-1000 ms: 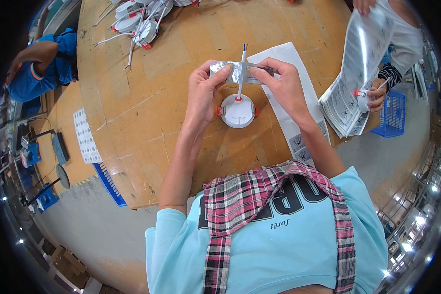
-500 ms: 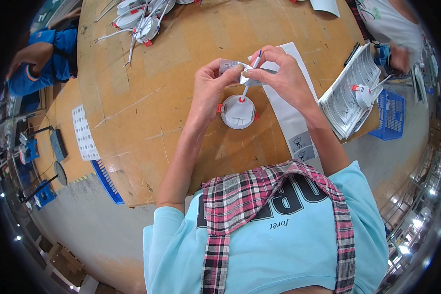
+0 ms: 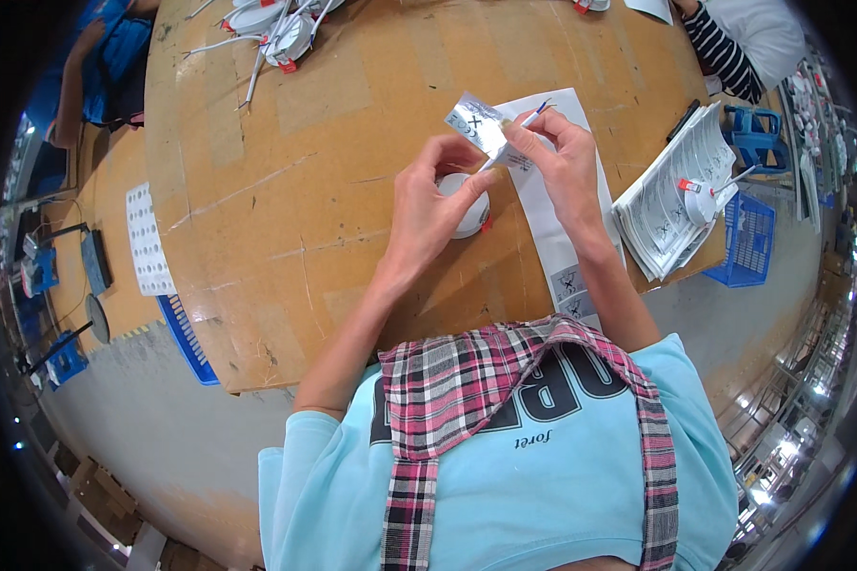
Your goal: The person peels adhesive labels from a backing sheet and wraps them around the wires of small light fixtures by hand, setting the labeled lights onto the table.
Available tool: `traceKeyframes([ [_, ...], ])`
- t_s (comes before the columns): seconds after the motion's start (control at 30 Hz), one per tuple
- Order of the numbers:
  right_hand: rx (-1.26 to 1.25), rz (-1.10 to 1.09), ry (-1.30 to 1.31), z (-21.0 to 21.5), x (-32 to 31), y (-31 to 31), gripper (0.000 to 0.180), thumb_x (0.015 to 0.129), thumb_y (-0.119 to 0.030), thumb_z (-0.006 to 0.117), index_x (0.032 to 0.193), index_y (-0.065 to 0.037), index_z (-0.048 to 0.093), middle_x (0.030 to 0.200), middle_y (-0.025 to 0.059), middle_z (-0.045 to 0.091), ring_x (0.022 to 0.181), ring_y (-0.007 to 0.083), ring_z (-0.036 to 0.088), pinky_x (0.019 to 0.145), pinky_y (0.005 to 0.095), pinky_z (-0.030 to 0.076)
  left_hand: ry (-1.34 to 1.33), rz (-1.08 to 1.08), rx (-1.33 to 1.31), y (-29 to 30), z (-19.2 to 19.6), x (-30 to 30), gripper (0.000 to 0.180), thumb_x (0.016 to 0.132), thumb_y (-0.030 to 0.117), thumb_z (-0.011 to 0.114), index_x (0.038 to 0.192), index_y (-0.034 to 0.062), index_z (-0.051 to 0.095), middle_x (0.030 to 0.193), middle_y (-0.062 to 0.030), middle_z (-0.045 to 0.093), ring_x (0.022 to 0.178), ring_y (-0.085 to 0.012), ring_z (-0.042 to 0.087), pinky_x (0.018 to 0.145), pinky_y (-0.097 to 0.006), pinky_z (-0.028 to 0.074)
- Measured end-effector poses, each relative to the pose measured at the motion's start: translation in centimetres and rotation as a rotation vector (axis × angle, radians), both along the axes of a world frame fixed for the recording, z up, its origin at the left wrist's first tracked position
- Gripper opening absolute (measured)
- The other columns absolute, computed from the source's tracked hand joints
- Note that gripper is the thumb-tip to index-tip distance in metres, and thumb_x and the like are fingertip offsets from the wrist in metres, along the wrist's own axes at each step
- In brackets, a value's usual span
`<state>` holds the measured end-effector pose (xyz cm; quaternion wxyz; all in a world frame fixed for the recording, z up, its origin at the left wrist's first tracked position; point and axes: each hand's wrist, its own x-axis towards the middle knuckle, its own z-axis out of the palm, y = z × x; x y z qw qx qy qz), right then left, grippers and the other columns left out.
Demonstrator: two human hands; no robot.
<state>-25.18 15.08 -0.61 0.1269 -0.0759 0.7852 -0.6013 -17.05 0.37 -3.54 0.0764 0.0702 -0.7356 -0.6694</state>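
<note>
A: Where's the left hand (image 3: 427, 211)?

B: On the round white fixture (image 3: 467, 205), mid-table (image 3: 286, 200). Fingers curl over its top and left side, thumb toward the sticker. The fixture sits on the table with a small red clip at its right edge.

A: Grip state?

B: Left grip is pressed around the fixture and the lower end of the label (image 3: 478, 125). Right hand (image 3: 560, 164) pinches the label's right edge between thumb and fingertips. The label is a small silvery sticker with dark markings, held tilted, up off the table, just above the fixture.

A: Anything else in the right hand?

B: A thin white wire (image 3: 527, 116) pokes out past the fingertips, tip coloured. Can't tell whether it's pinched too or just runs under the fingers.

A: Under the hands?

B: A long white backing strip (image 3: 554, 238) lies on the table under the right hand, more printed stickers at its near end.

A: Surroundings?

B: A stack of label sheets (image 3: 659, 209) at right with another white fixture (image 3: 701, 198) on top. A blue basket (image 3: 754, 238) just beyond the table edge. A pile of fixtures with wires (image 3: 278, 29) at the far left. Another person's striped sleeve (image 3: 724, 55) far right, someone in blue (image 3: 105, 67) far left.
</note>
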Motion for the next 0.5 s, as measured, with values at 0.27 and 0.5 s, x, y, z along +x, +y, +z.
traceKeyframes([
  [0.27,0.118,0.177,0.191,1.0,-0.7,0.7,0.018,0.075,-0.02,0.075,0.08,-0.004,0.069,0.095,0.0033,0.063,0.1,0.0196,0.051,0.09,0.0323,0.04,-0.181,-0.129,0.14,-1.2,-0.2,0.0,0.021,0.085,0.005,0.061,0.105,-0.0014,0.064,0.097,-0.0089,0.066,0.091,-0.0138,0.063,0.082,-0.028,0.051],
  [0.5,0.195,0.369,0.407,1.8,-1.2,1.3,0.016,0.072,-0.019,0.077,0.084,-0.01,0.072,0.113,-0.0014,0.057,0.113,0.0193,0.041,0.093,0.033,0.039,-0.223,-0.551,0.775,-3.8,-0.7,-5.1,0.049,0.095,0.027,0.05,0.133,-0.0031,0.043,0.127,-0.0137,0.053,0.116,-0.0201,0.053,0.098,-0.032,0.044],
])
